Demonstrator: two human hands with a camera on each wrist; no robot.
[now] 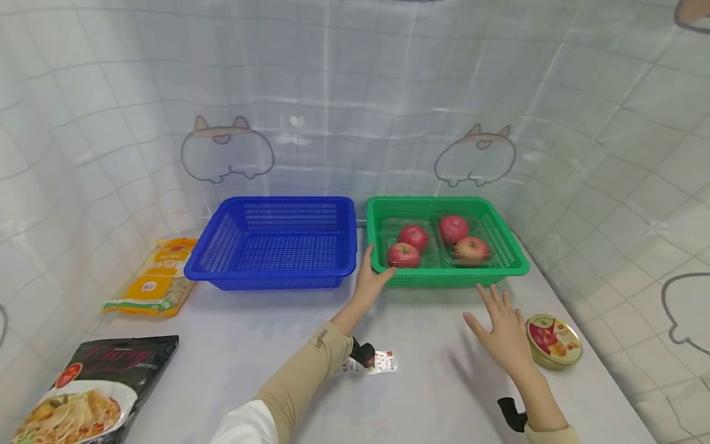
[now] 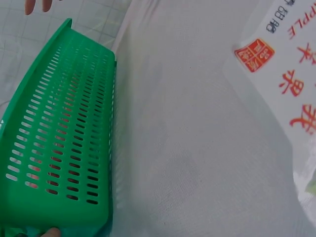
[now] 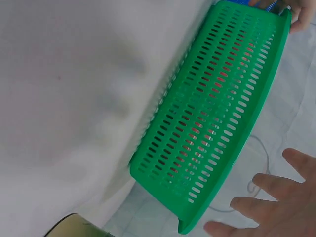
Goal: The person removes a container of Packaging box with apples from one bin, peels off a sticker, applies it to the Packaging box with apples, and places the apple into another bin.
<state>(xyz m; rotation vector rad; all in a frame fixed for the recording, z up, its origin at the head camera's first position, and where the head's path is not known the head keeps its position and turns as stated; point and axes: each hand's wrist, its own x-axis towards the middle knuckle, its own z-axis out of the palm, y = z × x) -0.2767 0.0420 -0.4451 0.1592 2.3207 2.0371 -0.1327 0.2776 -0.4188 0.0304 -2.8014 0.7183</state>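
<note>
Green basket [image 1: 444, 271] at the back of the desk [image 1: 421, 394], right of the blue basket [image 1: 274, 243], rims just apart. Inside: four apples [image 1: 413, 237] in two clear trays [image 1: 444, 259]. Left hand [image 1: 373, 280] on the green basket's near-left corner, thumb up by the rim, fingers laid along the wall; grip looks light, more a touch than a clamp. Right hand [image 1: 501, 330] hovering flat and spread just short of the near-right rim, holding nothing; in the right wrist view, fingertips [image 3: 247, 203] close to the rim but apart from it. Round tin [image 1: 553, 341] just right of that hand. Small packet [image 1: 383, 362] under the left forearm. Yellow bag [image 1: 158, 277] and black pouch [image 1: 94, 394] well off to the left.

Risks, as a judgement: with only one corner held, likely to pivot and knock the blue basket. A lopsided lift would probably slide the trays and roll the apples toward the low side. A careless right-hand sweep could nudge the tin toward the desk edge.
</note>
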